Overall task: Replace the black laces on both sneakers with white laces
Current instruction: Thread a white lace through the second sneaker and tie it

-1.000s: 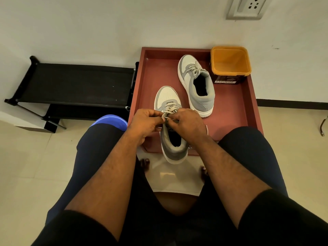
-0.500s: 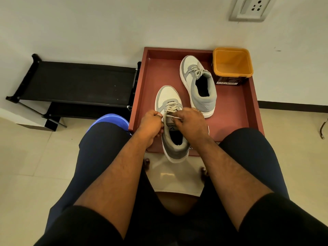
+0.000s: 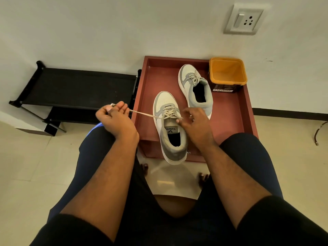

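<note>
Two grey-and-white sneakers stand in a red tray. The near sneaker hangs its heel over the tray's front edge and carries a white lace. My left hand grips one end of that lace and holds it taut out to the left of the tray. At the sneaker's top eyelets my right hand pinches the lace's other part. The far sneaker lies further back with a white lace tied in it. No black lace shows.
An orange-rimmed tub sits in the tray's back right corner. A black low rack stands against the wall to the left. My knees flank the tray's front edge, and a wall socket is above.
My left hand has pulled away from the near sneaker to the left, drawing the white lace out tight. My right hand stayed at the eyelets.
</note>
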The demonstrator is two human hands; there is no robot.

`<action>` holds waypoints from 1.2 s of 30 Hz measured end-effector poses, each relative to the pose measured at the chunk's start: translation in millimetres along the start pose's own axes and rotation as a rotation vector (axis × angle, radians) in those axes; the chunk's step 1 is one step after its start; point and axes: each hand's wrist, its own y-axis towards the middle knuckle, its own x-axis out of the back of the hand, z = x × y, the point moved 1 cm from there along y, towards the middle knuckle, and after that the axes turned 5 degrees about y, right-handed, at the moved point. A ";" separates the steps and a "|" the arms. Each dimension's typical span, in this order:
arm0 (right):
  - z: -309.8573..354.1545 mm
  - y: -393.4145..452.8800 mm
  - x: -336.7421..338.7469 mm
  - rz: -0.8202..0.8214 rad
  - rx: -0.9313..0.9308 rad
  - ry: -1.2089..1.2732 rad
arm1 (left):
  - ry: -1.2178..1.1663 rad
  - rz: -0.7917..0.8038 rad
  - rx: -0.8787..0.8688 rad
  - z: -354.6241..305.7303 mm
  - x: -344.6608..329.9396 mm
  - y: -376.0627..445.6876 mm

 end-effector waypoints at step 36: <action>5.6 -7.2 6.5 0.097 -0.080 0.015 | 1.242 0.672 -0.314 19.5 -5.5 3.6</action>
